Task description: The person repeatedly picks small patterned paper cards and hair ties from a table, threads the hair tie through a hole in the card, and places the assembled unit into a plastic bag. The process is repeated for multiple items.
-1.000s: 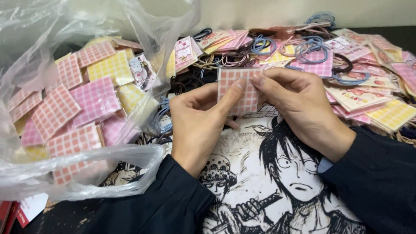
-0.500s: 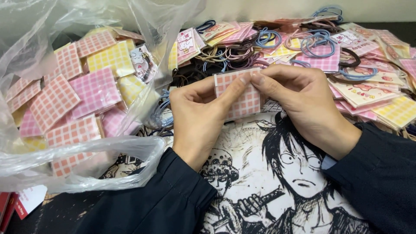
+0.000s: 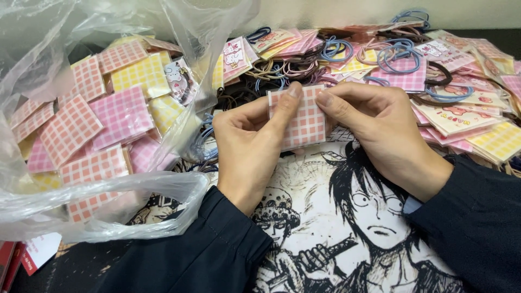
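Head view, looking down at our own two hands over a desk mat (image 3: 336, 239) printed with black-and-white cartoon figures.

Our left hand (image 3: 251, 146) and right hand (image 3: 380, 130) meet at a small pink checked card (image 3: 304, 119), held upright between them, just above the mat. Left fingers are pinched narrow on the card's left edge, the forefinger tip resting on its top edge. Right fingers are likewise pinched narrow on the right edge, thumb toward us. Whether anything is fastened to the card's far side, we cannot tell.

Left of the hands: a clear plastic bag (image 3: 97, 201), mouth open toward us, filled with more checked cards in pink and yellow (image 3: 122, 114). The bag's rim lies just beside our left sleeve.

Behind the hands: a loose heap of cards (image 3: 461, 116), pink, yellow and cream, some with small cartoon prints, spreading to the right edge. Mixed among them are elastic hair ties (image 3: 399, 54) in blue, black and brown, lying tangled on top.

Bottom left corner: a red-edged packet (image 3: 21, 260), partly cut off by the frame.
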